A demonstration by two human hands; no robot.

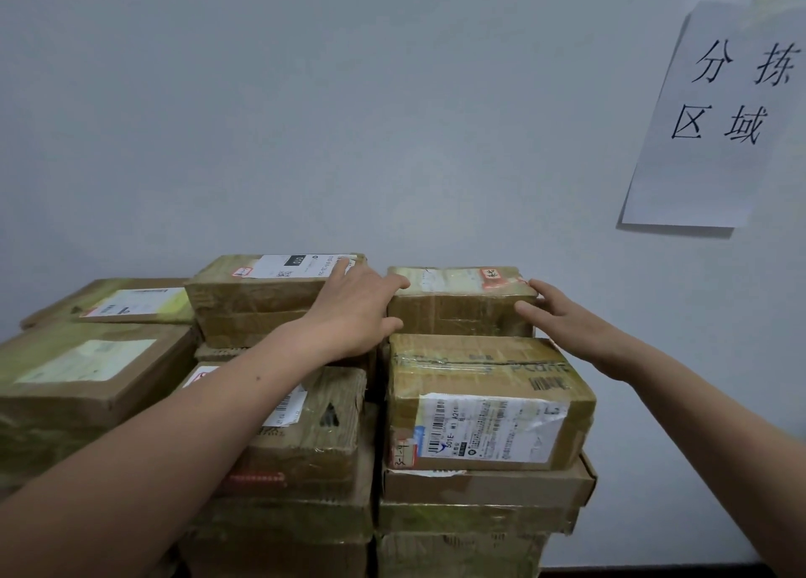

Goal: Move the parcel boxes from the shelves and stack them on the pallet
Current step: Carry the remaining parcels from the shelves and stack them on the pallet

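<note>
Bracing the small taped parcel box (458, 305) from both ends, left hand (355, 311) and right hand (567, 322) spread flat, fingers uncurled, probably nudging it square on the stack (479, 490).

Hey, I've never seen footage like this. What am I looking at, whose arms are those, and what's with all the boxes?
There is no machine here. A person wears a camera on their head, so this single picture looks forward and down along their own bare arms. In front stands a pile of taped parcel boxes against a pale wall, where a paper sign reads 分拣区域. The left hand and the right hand touch opposite sides of the small top box at the back right, fingers fairly straight. That box rests on the pile. Nothing else is held.
</note>
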